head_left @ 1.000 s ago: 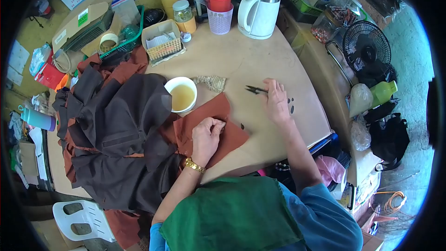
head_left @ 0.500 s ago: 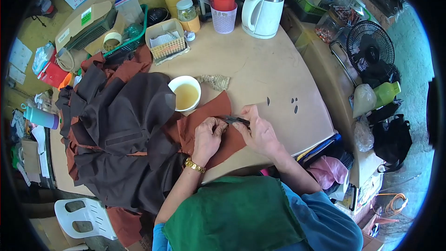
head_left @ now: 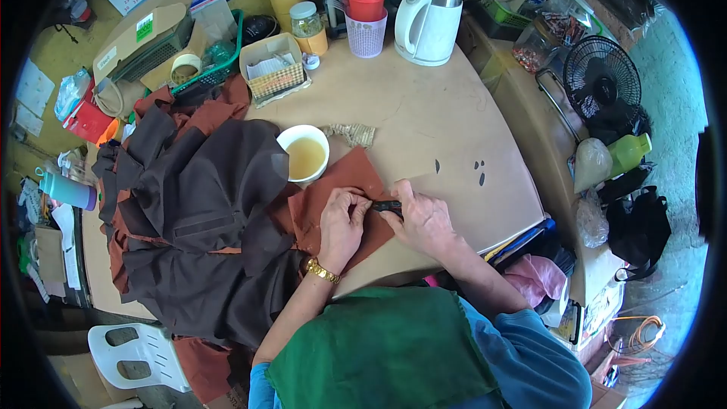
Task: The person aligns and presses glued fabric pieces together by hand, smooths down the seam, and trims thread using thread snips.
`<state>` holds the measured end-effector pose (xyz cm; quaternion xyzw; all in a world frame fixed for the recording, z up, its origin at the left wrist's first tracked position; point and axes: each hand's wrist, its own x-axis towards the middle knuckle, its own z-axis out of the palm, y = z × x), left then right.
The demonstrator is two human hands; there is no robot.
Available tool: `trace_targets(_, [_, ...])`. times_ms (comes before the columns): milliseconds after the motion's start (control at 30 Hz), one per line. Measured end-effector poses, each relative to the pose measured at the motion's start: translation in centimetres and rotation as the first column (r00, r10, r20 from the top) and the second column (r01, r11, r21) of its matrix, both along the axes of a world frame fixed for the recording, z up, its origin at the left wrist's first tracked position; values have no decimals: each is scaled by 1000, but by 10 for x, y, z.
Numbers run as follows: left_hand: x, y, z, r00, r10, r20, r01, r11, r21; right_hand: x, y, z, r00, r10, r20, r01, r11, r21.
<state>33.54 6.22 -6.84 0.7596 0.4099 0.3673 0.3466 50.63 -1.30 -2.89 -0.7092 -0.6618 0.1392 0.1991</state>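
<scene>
My left hand (head_left: 343, 226), with a gold watch at its wrist, pinches the rust-brown cloth (head_left: 352, 174) near its middle. Against its fingertips is the tip of a small black snipping tool (head_left: 388, 206), which my right hand (head_left: 424, 220) grips between thumb and fingers. The tool's blades are mostly hidden between the hands. A heap of dark brown garment cloth (head_left: 204, 220) lies to the left and touches the rust-brown cloth. Just behind them stands a white bowl (head_left: 304, 154) of yellowish liquid.
A patterned scrap (head_left: 354, 135) lies beside the bowl, and small dark pieces (head_left: 479, 173) lie at the right. Along the back stand a woven box (head_left: 273, 72), a jar (head_left: 307, 26), a red cup (head_left: 366, 4) and a white kettle (head_left: 429, 19). A fan (head_left: 602, 79) is at the right.
My right hand has come left from the table's right side with the black tool, down to my left hand. The rust-brown cloth has shifted slightly under my left fingers.
</scene>
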Motion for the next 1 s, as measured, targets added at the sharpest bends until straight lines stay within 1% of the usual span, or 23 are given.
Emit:
trace_targets(33, [2, -3, 1, 1000, -1, 0, 1, 1000, -1, 0, 0, 0, 1000, 9, -7, -9, 1000, -1])
trace_targets(100, [5, -8, 4, 1000, -1, 18, 0, 999, 52, 0, 2, 3, 1000, 15, -13, -15, 1000, -3])
trace_targets(233, [4, -6, 4, 1000, -1, -1, 1, 997, 72, -1, 4, 5, 998, 16, -58, -20, 998, -64])
trace_targets(300, [4, -3, 3, 999, 7, 52, -12, 995, 95, 3, 6, 4, 997, 18, -71, -24, 996, -84])
trace_targets(367, [-3, -1, 6, 997, 26, 74, -35, 992, 121, 12, 8, 1, 979, 9, -202, -25, 997, -75])
trace_targets(400, [-8, 0, 8, 995, 44, 94, -58, 988, 146, 21, 11, -4, 979, 13, -204, -28, 997, -72])
trace_targets(433, [-11, 1, 14, 995, 48, 93, -61, 987, 151, 33, 17, -9, 981, -33, -191, 41, 999, 35])
trace_targets(467, [-15, 0, 22, 979, 62, 193, -56, 998, -37, 40, 21, -13, 980, -81, -182, 107, 985, 138])
trace_targets(500, [-19, -2, 26, 953, 96, 289, -31, 974, -224, 42, 22, -6, 980, -76, -184, 102, 985, 136])
trace_targets(533, [-23, 3, 20, 973, 58, 222, -37, 995, -96, 42, 23, 9, 963, -121, -242, 147, 985, 93])
trace_targets(567, [-23, 5, 13, 972, 67, 224, -48, 995, -91, 42, 25, 20, 941, -164, -297, 187, 981, 50])
trace_targets(600, [-23, 4, 5, 964, 73, 255, -13, 973, -230, 39, 23, 23, 955, -114, -272, 145, 985, 96])
trace_targets(633, [-23, 4, -3, 955, 81, 286, 29, 931, -363, 33, 19, 29, 956, -107, -272, 139, 985, 100])
trace_targets(667, [-21, 5, -11, 951, 50, 306, 42, 957, -288, 25, 14, 35, 957, -41, -286, 69, 994, 88])
trace_targets(700, [-20, 5, -9, 950, 53, 307, 39, 957, -287, 18, 10, 41, 954, 22, -300, 0, 997, 74])
trace_targets(733, [-19, 4, -5, 954, 47, 296, 44, 955, -292, 11, 7, 45, 954, 24, -300, -2, 997, 72])
trace_targets(800, [-18, 3, -5, 958, 41, 285, 49, 952, -301, -2, 2, 49, 989, 105, -107, -106, 994, -2])
trace_targets(833, [-18, 3, -7, 963, 16, 271, 62, 959, -277, -5, -1, 47, 989, 105, -107, -106, 994, -5])
trace_targets(900, [-16, -1, -4, 967, -6, 256, 72, 965, -252, -9, -2, 41, 938, 107, -331, -40, 978, 203])
trace_targets(933, [-13, -6, 6, 991, -57, 122, 81, 976, -204, -12, 3, 37, 938, 111, -329, -44, 978, 204])
trace_targets(967, [-9, -11, 11, 995, -101, -15, 98, 982, -161, -16, 8, 31, 672, 184, -718, 21, 964, 267])
trace_targets(1000, [-6, -11, 8, 982, -158, -99, 163, 986, 42, -21, 10, 27, 252, 250, -935, 113, 952, 285])
